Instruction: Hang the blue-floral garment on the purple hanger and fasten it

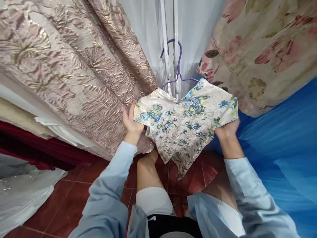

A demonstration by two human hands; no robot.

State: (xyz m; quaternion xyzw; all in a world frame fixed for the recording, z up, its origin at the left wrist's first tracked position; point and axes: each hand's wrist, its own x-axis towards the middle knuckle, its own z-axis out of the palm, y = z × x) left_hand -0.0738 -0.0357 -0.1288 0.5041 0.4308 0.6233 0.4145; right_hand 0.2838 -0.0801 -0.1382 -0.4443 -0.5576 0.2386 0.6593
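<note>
A short-sleeved cream blouse [190, 119] with blue, green and yellow flowers hangs in front of me on a purple hanger [178, 62]. Its lower part is crinkled and ends in pointed tips. My left hand [131, 121] grips the edge of the sleeve on the left, with some fingers hidden by the cloth. On the opposite side my right hand [228, 129] holds the other sleeve from below, its fingers mostly covered by the fabric. The blouse is spread wide between both hands.
Pink-gold embossed fabric [99, 66] hangs at the left and floral cream fabric [262, 49] at the upper right. Sheer blue fabric [287, 152] fills the right side. White straps [165, 39] hang behind the hanger. Below lies a red tiled floor [66, 201].
</note>
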